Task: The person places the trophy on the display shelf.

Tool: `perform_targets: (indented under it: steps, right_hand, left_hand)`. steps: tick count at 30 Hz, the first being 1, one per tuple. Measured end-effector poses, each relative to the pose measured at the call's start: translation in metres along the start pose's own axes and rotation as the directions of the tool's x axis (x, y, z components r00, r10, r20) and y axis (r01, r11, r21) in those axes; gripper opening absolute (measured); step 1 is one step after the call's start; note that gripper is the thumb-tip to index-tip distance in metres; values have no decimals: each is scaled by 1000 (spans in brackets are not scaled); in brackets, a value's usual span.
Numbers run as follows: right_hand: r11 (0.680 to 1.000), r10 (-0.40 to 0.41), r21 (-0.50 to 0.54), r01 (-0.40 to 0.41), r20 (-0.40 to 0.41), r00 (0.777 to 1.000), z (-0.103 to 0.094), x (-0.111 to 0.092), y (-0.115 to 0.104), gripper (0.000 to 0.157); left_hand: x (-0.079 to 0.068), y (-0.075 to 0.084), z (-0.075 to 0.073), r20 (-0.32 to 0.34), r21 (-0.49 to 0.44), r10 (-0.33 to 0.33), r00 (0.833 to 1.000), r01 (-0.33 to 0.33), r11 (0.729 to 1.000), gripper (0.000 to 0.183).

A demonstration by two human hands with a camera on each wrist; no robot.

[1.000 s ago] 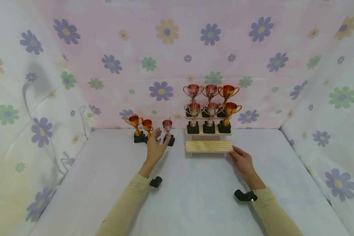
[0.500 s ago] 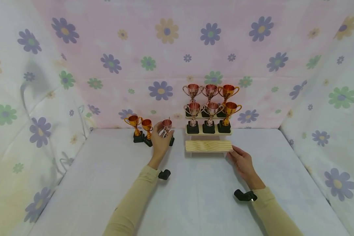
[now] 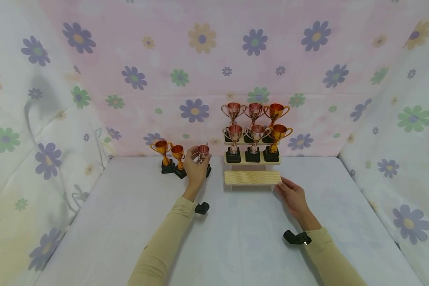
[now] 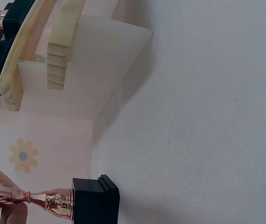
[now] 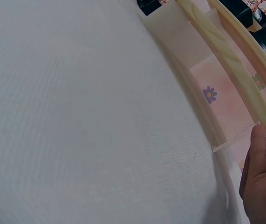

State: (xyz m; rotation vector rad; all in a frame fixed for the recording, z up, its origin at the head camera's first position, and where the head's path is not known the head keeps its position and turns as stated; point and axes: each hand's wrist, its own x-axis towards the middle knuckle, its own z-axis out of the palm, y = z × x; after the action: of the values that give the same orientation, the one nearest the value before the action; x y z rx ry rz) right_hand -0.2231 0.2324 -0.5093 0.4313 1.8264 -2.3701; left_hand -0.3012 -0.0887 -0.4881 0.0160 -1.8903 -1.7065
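My left hand (image 3: pixel 196 167) grips a small rose-gold trophy (image 3: pixel 203 150) left of a tiered wooden display stand (image 3: pixel 252 178). In the left wrist view, fingers (image 4: pixel 16 213) curl round its cup, and its black base (image 4: pixel 94 199) shows below the stem. Two gold trophies, one upright (image 3: pixel 162 147) and one slightly tilted (image 3: pixel 177 152), sit just left of this hand. At the stand's lowest tier, my right hand (image 3: pixel 294 198) pinches the right end of the bare board, thumb and fingers on its edge in the right wrist view.
On the middle tier stand two rose-gold trophies (image 3: pixel 234 133) and a gold one (image 3: pixel 279 132). The top tier behind bears a similar row (image 3: pixel 255 109). A flowered cloth backdrop (image 3: pixel 200 71) rises behind the white table (image 3: pixel 243 238).
My left hand has moved right, off the gold trophies, and taken hold of the rose-gold trophy by its cup. The right hand stays at the board's end.
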Motion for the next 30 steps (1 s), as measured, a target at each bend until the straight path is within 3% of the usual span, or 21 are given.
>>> perform_targets:
  steps: [12,24,30]
  right_hand:
    - [1000,-14,-21,14,4,1000,0,0,1,54]
    - [1000,-17,-19,17,9,1000,-1,1,2,54]
    - [999,-20,-27,20,0,1000,-1,2,2,53]
  left_hand:
    - [1,-10,-4,107,-89,31,994,-22,996,54]
    - [-3,-3,-13,81,-94,5,997,3,996,53]
    - [-8,5,-20,116,-102,3,993,9,995,54]
